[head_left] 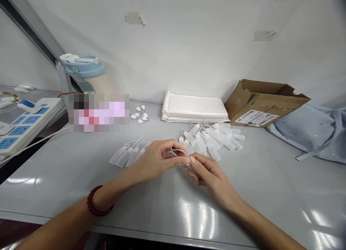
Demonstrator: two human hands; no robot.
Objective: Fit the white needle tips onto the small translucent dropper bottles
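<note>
My left hand [169,156] and my right hand [207,170] meet over the middle of the table. A thin white tube [177,150] arcs between the thumb and fingers of my left hand, which pinch its end at a small white cap. My right hand is closed around a small translucent squeeze bottle, mostly hidden by the fingers. Just beyond lies a pile of similar squeeze bottles [201,141] with thin tubes on their tops. Left of my left hand, several more bottles with tubes [124,154] lie in a row, partly covered by it.
Several small white caps [140,114] lie near the wall. A stack of white envelopes [196,107] and an open cardboard box [265,105] stand behind the pile. Blue-grey cloth [316,131] is at right. Power strips [27,123] and a large blue-lidded cup [89,71] are at left.
</note>
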